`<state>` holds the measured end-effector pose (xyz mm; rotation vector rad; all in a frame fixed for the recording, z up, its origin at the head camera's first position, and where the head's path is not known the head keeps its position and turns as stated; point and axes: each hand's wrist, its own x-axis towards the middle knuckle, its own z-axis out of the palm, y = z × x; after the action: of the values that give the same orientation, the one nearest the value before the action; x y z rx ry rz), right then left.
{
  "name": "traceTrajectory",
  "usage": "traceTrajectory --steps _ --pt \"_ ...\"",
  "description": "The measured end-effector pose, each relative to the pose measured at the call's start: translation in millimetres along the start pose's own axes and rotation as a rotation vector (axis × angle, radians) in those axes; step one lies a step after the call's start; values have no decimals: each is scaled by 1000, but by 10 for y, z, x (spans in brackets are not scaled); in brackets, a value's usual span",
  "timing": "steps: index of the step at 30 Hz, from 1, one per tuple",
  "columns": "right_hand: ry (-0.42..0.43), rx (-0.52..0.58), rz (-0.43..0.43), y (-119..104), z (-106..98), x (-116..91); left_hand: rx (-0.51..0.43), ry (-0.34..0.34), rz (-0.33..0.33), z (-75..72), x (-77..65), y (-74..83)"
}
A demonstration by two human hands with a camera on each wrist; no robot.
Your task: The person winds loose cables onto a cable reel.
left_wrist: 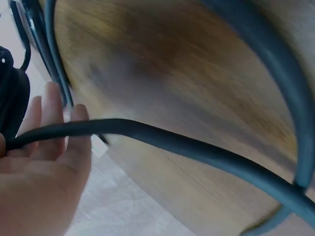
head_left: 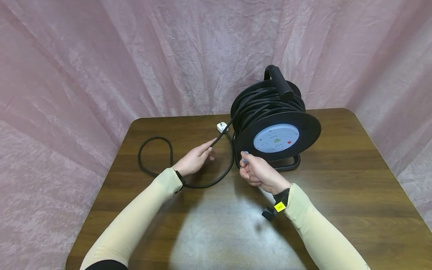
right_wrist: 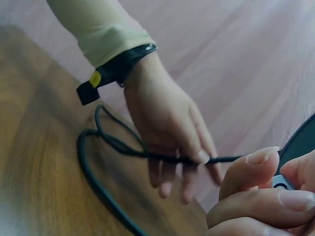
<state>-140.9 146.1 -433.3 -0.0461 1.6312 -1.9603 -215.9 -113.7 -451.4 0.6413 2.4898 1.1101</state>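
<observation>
A black cable reel stands on its tube frame, its front disc bearing a pale blue socket panel. My right hand grips the small light-blue winding knob at the disc's lower left edge; fingers hide most of it. To the left of the reel, my left hand holds the black cable lightly between thumb and fingers, the other fingers fairly straight beneath it. From this hand the cable rises to the wound coils. Its loose end loops across the table toward a white plug.
The wooden table has its rear edge close to a pink curtain. On top of the reel is a black carrying handle. A loop of slack cable lies on the left side. Each wrist wears a black camera band.
</observation>
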Motion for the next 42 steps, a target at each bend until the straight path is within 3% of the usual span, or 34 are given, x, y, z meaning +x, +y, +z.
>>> traceTrajectory --steps 13,26,30,38,42 --pt "-49 -17 -44 -193 87 -23 10 13 1 12 71 56" --pt "-53 -36 -84 -411 113 -104 -143 62 79 -4 88 47" --pt "-64 -24 -108 -464 110 -129 -134 52 91 11 104 45" --pt "-98 -12 -178 -571 73 -189 -120 40 44 10 86 38" --pt "-90 -19 -198 -624 52 -229 -96 59 59 11 96 52"
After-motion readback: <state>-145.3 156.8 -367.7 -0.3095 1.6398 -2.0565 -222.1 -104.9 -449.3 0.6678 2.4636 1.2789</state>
